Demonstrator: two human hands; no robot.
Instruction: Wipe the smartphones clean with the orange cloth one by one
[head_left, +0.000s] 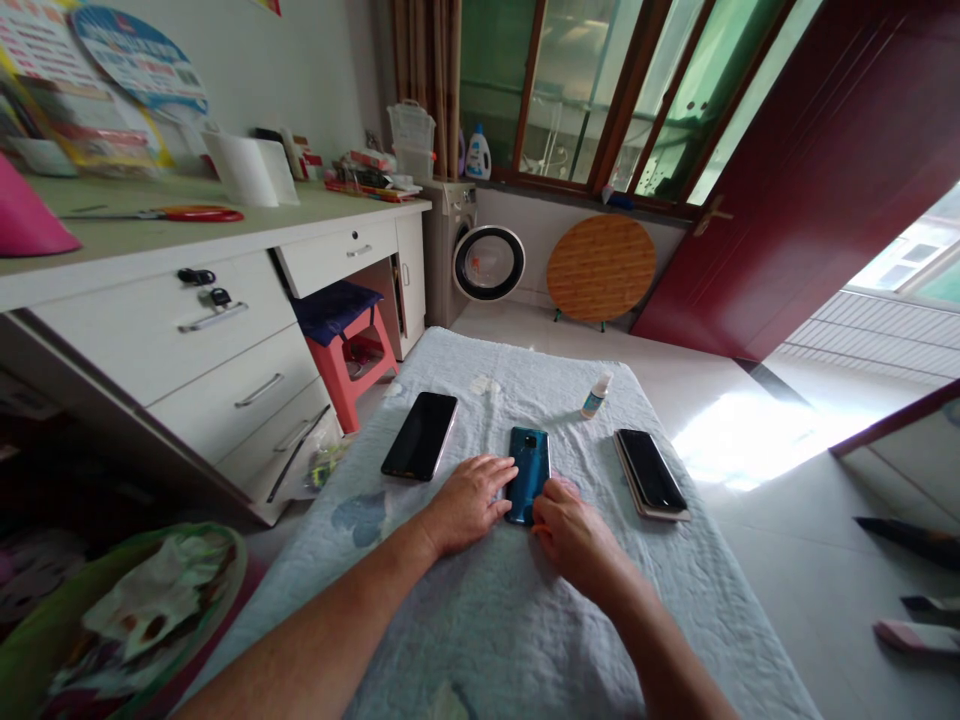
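A blue smartphone (529, 468) lies face down on the light blue quilted cloth (480, 640), its dark camera block at the far end. The fingers of my left hand (472, 500) are stretched out and rest against its left edge. Curled at the phone's lower right edge is my right hand (564, 518); its fingers are pressed together, and whatever they may hold is hidden. To the left lies a black-screened phone (421, 436). On the right, another dark-screened phone (651, 472) sits on a pale case or box. A small spray bottle (596, 396) stands beyond the blue phone.
At the left is a white desk (247, 350) bearing red-handled scissors (199, 214) and a paper roll (251, 170). A pink stool (352, 350) stands under it. A filled waste bin (232, 570) is at lower left. Behind are an open-doored washing machine (450, 215) and a round wooden tabletop (601, 268).
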